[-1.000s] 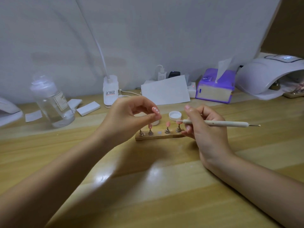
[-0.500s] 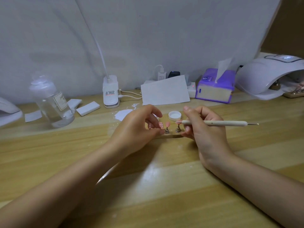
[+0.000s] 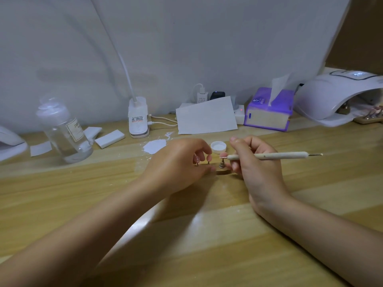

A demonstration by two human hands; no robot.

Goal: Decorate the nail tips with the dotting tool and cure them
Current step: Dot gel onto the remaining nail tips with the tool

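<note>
Right hand (image 3: 255, 162) pinching dotting tool (image 3: 267, 156); left hand (image 3: 178, 162) curled over the nail tips (image 3: 209, 158), apparently gripping their stand. Risk: smudging wet dots through finger contact.

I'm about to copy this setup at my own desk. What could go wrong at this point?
The left hand crowds the small nail tips on the wooden holder; a finger could smear fresh work or knock a stand over. The dotting tool in the right hand lies nearly flat, so its tip could skid. The open white jar just behind could get tipped.
</note>
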